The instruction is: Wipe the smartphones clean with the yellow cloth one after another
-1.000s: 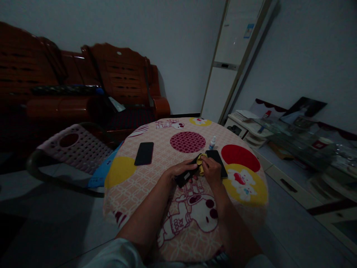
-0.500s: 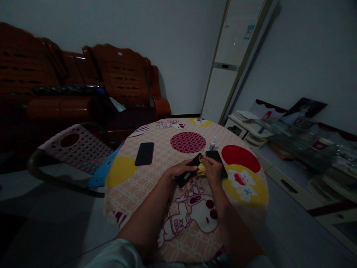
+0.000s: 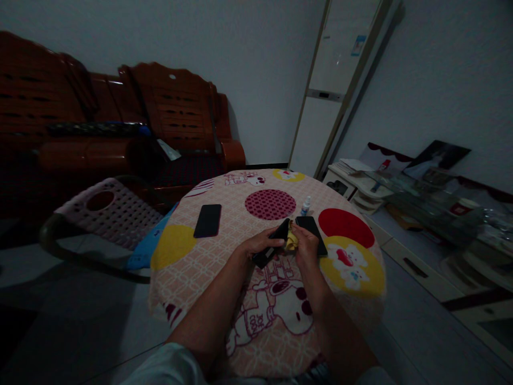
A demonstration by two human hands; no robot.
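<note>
Head view: left hand (image 3: 259,243) clasps dark phone-like device (image 3: 263,259), lower centre of frame, tilted, upper end toward right. Right hand (image 3: 306,247), just right of it, pinches bunched yellow cloth (image 3: 292,241) at device's upper right edge. Change: cloth, draped over device's upper face one second ago, now sits along its edge; contact appears shifted from face to side. Second dark phone (image 3: 306,223) behind right hand, small bottle (image 3: 306,206) above; third phone (image 3: 207,221) lies left of centre, unmoved.
</note>
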